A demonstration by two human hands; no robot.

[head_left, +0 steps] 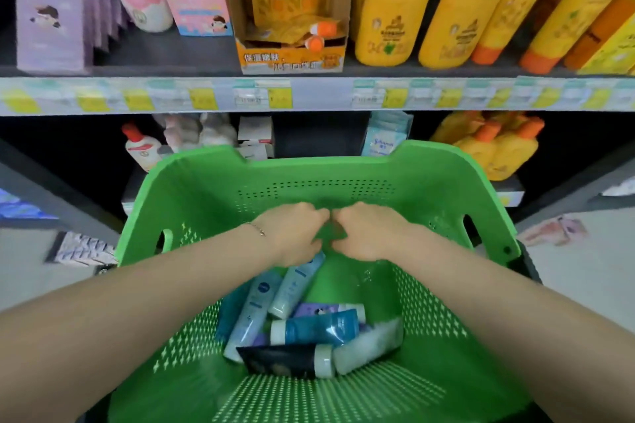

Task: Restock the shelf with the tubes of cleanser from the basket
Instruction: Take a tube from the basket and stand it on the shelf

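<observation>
The left hand [292, 230] and the right hand [371, 232] meet knuckle to knuckle inside the basket [446, 182], fingers curled downward. I cannot tell whether either holds anything. The tubes [309, 330] lie heaped on the basket's floor, just under the hands. Behind the basket rises the shelf [171, 55], carrying yellow bottles [391, 10].
</observation>
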